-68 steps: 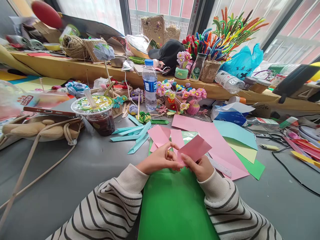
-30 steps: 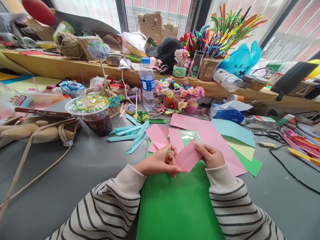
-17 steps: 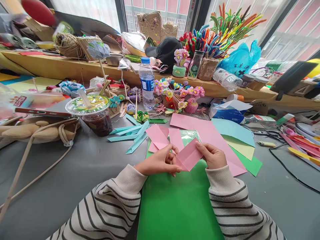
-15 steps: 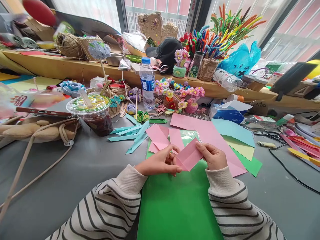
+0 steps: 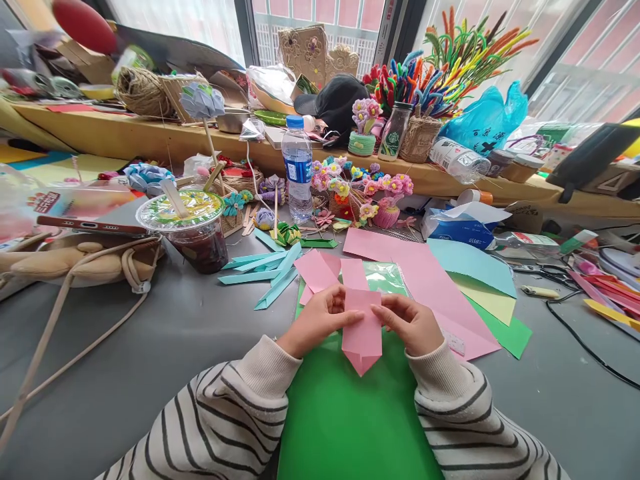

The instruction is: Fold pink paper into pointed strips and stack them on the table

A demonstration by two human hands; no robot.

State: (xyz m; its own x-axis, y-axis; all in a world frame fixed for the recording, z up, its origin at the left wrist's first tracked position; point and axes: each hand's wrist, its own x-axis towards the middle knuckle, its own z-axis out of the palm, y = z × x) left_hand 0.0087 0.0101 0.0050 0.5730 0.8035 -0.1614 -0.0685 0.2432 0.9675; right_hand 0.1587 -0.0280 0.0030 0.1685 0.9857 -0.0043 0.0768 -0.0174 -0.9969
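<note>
A pink paper strip [image 5: 362,337] is held upright between my two hands, its lower end folded to a point towards me. My left hand [image 5: 323,319] pinches its left edge, thumb on the front. On the opposite edge, the thumb and fingers of my right hand [image 5: 411,323] grip it near the upper part. Beneath lies a glossy green folder [image 5: 360,427]. Just beyond my hands are more pink paper strips [image 5: 316,272], and a large pink sheet [image 5: 425,280] spreads to the right, partly behind my right hand.
Folded light-blue paper strips [image 5: 273,267] lie left of the folder. A lidded drink cup [image 5: 193,240] and a water bottle [image 5: 299,170] stand behind them. Blue, yellow and green sheets [image 5: 515,337] lie at right, near scissors [image 5: 547,272] and a black cable [image 5: 590,350].
The pink strip has turned from a slant to upright, its folded point now facing me. My left hand has moved onto its left edge, and my right hand has come lower on the right edge.
</note>
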